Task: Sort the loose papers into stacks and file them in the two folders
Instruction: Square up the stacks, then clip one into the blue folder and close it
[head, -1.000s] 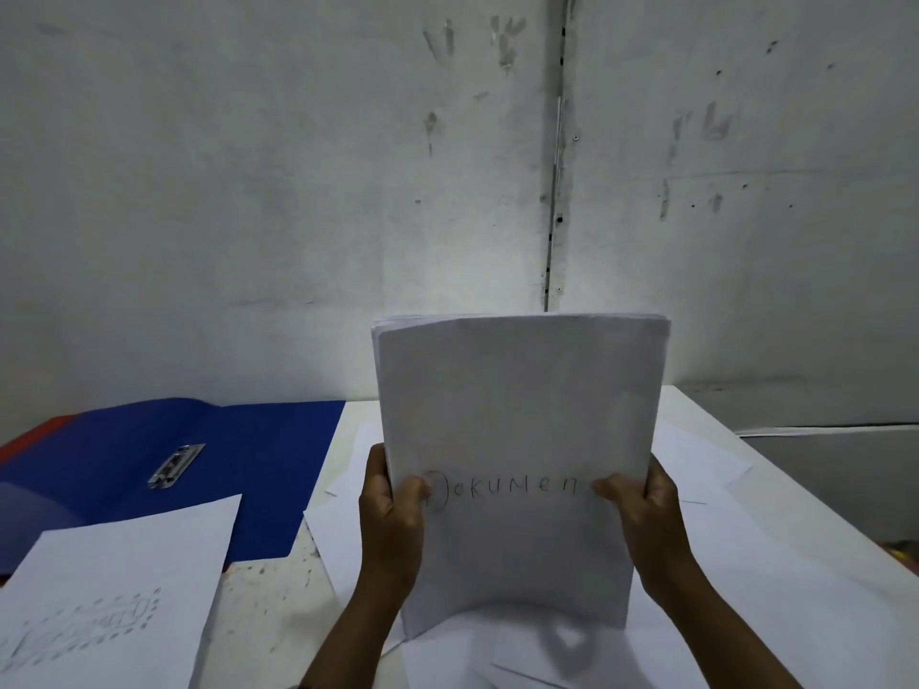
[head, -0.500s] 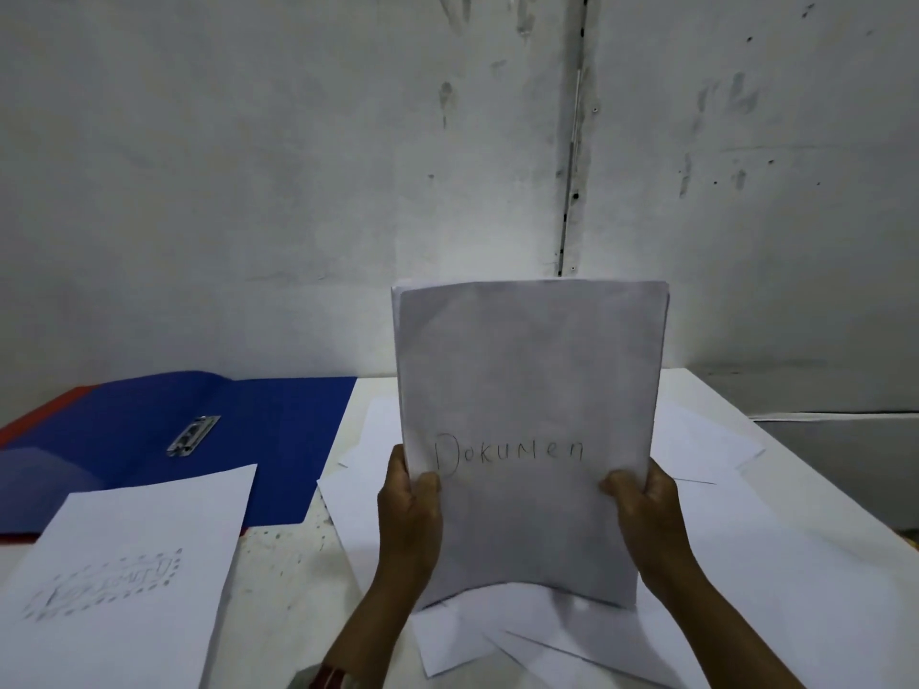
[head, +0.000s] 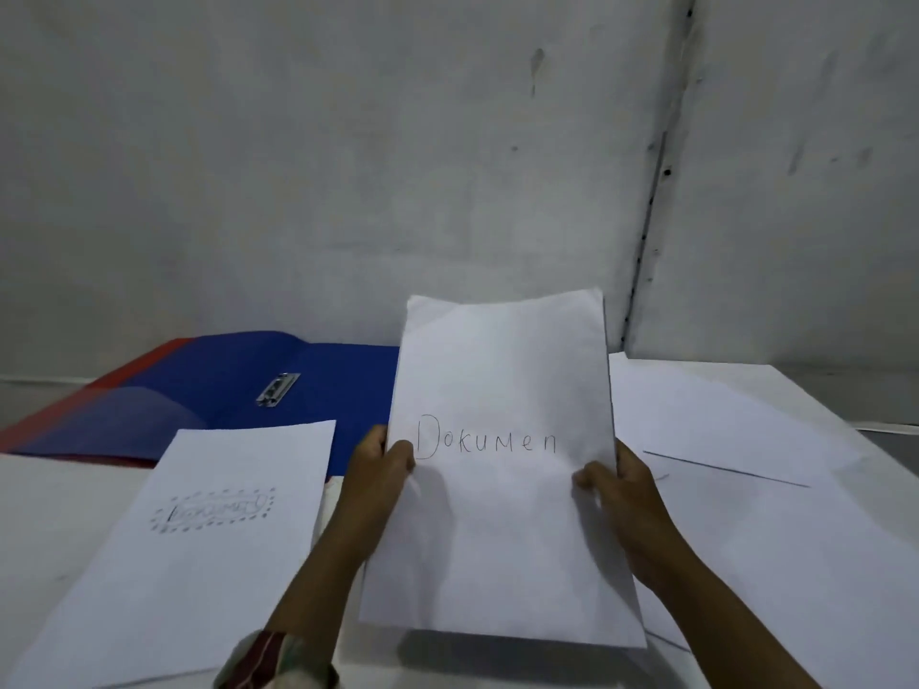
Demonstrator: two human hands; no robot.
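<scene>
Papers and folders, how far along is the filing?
Early. One sheet lies sorted beside the open blue folder, nothing yet under its clip. The left hand and right hand grip the stack. Loose sheets remain.

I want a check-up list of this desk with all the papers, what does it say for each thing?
Surface: white table, scuffed, mostly under paper.
Job's things: paper stack marked "Dokumen", held up by both side edges; blue folder lying open at back left, metal clip showing; red folder beneath it, only its edge visible.
Clutter: decorated sheet lying flat at left; loose sheets spread at right.
Grippers: left hand grips the stack's left edge; right hand grips its right edge.
Cables: nothing seen.
Surroundings: grey stained wall with a dark vertical seam.
</scene>
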